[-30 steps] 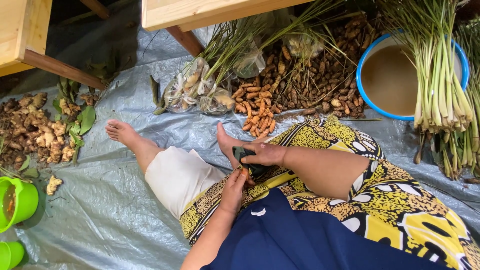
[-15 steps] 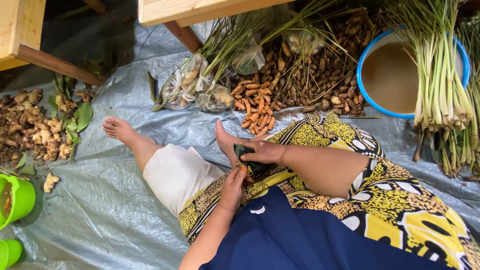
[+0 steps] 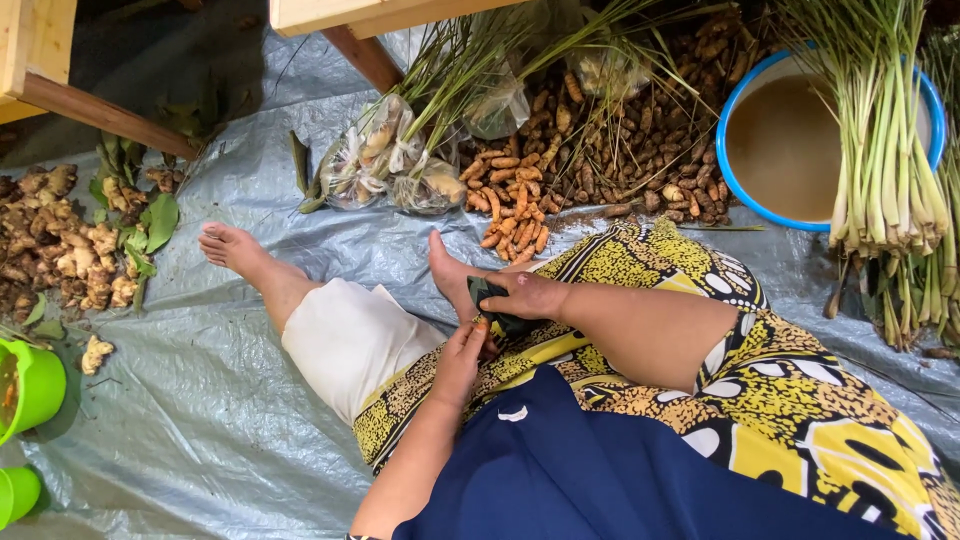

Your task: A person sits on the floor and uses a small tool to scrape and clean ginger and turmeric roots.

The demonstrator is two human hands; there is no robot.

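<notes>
I sit on a grey tarp (image 3: 190, 420) with a yellow patterned cloth over my lap. My right hand (image 3: 532, 294) is closed around a dark green scrubbing pad (image 3: 493, 296), just beside my right foot (image 3: 447, 268). My left hand (image 3: 462, 358) comes up from below and pinches a small orange root piece (image 3: 484, 340) against the pad. The two hands touch. A pile of orange turmeric roots (image 3: 512, 200) lies on the tarp just beyond them.
A blue basin of brown water (image 3: 790, 150) stands at the back right, with lemongrass bundles (image 3: 885, 170) beside it. Brown roots (image 3: 640, 130) and plastic bags (image 3: 385, 160) lie behind. Ginger (image 3: 60, 250) is at the left, green cups (image 3: 28, 385) at the lower left, wooden bench legs (image 3: 95, 110) above.
The hands stay pressed together over the pad, with only small shifts of the fingers. The view has drifted slightly.
</notes>
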